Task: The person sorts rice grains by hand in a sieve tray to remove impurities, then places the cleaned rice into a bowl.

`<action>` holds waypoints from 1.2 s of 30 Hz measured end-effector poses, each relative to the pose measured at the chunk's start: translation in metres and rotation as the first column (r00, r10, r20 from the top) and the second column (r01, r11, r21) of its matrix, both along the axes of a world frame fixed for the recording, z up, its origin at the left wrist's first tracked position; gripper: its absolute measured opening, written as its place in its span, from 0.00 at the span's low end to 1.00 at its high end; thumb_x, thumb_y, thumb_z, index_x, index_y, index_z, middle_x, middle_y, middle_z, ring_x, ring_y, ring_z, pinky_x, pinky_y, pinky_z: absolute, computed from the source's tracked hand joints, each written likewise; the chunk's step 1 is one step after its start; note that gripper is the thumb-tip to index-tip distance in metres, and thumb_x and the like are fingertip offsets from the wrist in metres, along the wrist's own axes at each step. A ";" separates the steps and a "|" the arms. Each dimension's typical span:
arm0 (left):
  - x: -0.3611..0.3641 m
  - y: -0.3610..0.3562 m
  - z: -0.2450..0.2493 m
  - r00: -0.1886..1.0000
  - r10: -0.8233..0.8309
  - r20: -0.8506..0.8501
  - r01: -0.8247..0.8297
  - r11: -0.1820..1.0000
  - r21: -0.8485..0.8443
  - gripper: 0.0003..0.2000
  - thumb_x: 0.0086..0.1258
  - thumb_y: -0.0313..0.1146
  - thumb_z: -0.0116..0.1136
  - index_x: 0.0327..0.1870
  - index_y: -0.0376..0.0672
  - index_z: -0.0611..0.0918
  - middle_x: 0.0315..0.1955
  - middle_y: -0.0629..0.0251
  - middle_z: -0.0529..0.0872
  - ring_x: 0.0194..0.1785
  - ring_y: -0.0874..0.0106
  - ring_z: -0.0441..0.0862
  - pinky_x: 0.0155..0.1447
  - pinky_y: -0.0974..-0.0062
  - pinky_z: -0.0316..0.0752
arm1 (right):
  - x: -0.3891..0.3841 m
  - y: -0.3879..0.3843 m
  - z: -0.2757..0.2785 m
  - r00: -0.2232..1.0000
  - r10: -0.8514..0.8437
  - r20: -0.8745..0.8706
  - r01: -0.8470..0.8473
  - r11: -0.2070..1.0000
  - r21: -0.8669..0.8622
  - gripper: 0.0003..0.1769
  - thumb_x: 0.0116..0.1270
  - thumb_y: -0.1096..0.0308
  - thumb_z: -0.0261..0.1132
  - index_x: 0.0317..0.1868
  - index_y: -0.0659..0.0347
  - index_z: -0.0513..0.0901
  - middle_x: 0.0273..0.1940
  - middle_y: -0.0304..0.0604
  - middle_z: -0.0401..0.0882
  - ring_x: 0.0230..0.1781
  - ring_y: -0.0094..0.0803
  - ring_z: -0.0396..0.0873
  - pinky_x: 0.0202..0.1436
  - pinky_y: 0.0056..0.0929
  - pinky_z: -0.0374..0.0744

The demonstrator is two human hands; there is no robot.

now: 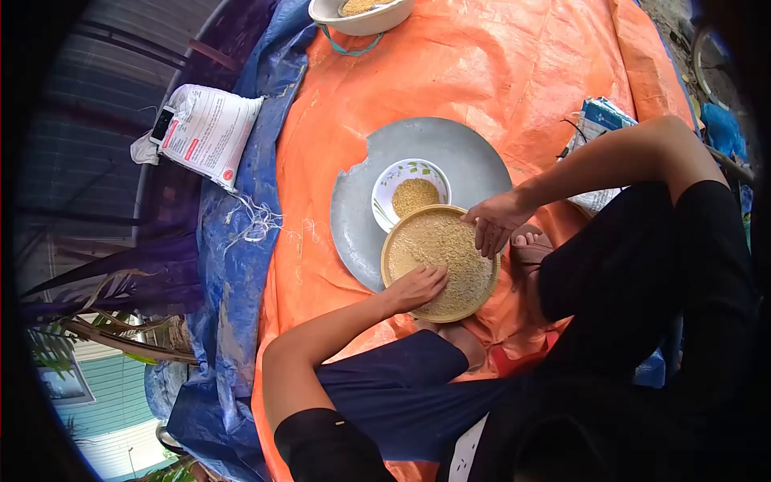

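A round, shallow woven basket (450, 241) filled with pale yellow grain is in front of me, low over my feet. My left hand (419, 287) reaches across its near left edge, fingers stretched flat on the grain. At the right rim is my right hand (496, 221), its fingers loosely apart and pointing down over the grain. Just beyond the basket, a white bowl with a green leaf pattern (385, 185) holds a heap of golden grain (414, 195). The bowl stands on a large grey round tray (474, 161) with a broken edge, partly covered by the basket.
An orange tarp (450, 80) spreads underneath, bordered by a blue tarp (233, 281) on the left. A white basin (361, 20) with grain stands at the far edge. A printed white sack (210, 132) with a phone (163, 124) on it lies left, near loose white strings (255, 217).
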State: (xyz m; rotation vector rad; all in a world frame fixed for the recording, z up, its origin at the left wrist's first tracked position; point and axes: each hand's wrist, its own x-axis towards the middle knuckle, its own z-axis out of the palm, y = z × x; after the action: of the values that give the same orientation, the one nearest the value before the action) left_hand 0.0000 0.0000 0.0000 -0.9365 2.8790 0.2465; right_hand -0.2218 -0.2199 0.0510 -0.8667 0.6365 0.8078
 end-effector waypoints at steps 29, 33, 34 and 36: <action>-0.055 -0.025 0.005 0.914 0.392 -0.108 -0.342 0.884 0.318 0.32 0.61 0.41 0.64 0.65 0.37 0.71 0.70 0.45 0.59 0.72 0.47 0.59 0.73 0.56 0.59 | 0.004 0.001 0.002 0.999 0.048 0.007 -0.047 0.998 -0.039 0.43 0.73 0.39 0.45 0.59 0.80 0.71 0.57 0.65 0.76 0.59 0.48 0.78 0.65 0.40 0.75; -0.046 -0.024 -0.006 0.983 0.151 -0.104 -0.129 0.972 0.195 0.18 0.61 0.33 0.56 0.53 0.37 0.77 0.57 0.53 0.72 0.59 0.59 0.73 0.61 0.64 0.70 | 0.004 0.000 0.001 0.998 0.061 0.009 -0.061 0.998 -0.034 0.43 0.73 0.39 0.46 0.60 0.80 0.71 0.57 0.65 0.77 0.60 0.48 0.78 0.65 0.39 0.75; -0.041 -0.023 -0.007 0.991 0.095 -0.097 -0.080 0.986 0.147 0.14 0.63 0.31 0.53 0.48 0.37 0.78 0.51 0.56 0.75 0.54 0.62 0.75 0.58 0.65 0.72 | 0.004 0.000 0.000 0.998 0.061 0.008 -0.061 0.998 -0.033 0.43 0.73 0.39 0.46 0.60 0.80 0.71 0.57 0.65 0.77 0.60 0.48 0.78 0.65 0.39 0.75; -0.035 -0.023 -0.007 0.998 0.004 -0.057 0.001 0.996 0.092 0.10 0.64 0.30 0.50 0.42 0.37 0.79 0.43 0.59 0.77 0.48 0.67 0.78 0.53 0.68 0.74 | 0.004 0.000 0.001 0.998 0.064 0.011 -0.064 0.997 -0.034 0.43 0.73 0.39 0.46 0.60 0.80 0.71 0.57 0.65 0.77 0.60 0.48 0.78 0.65 0.39 0.75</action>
State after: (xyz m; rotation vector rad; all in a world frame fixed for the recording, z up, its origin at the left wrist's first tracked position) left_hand -0.0346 -0.0226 -0.0065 -0.9306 2.8898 0.4093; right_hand -0.2175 -0.2195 0.0516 -0.9259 0.6156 0.8509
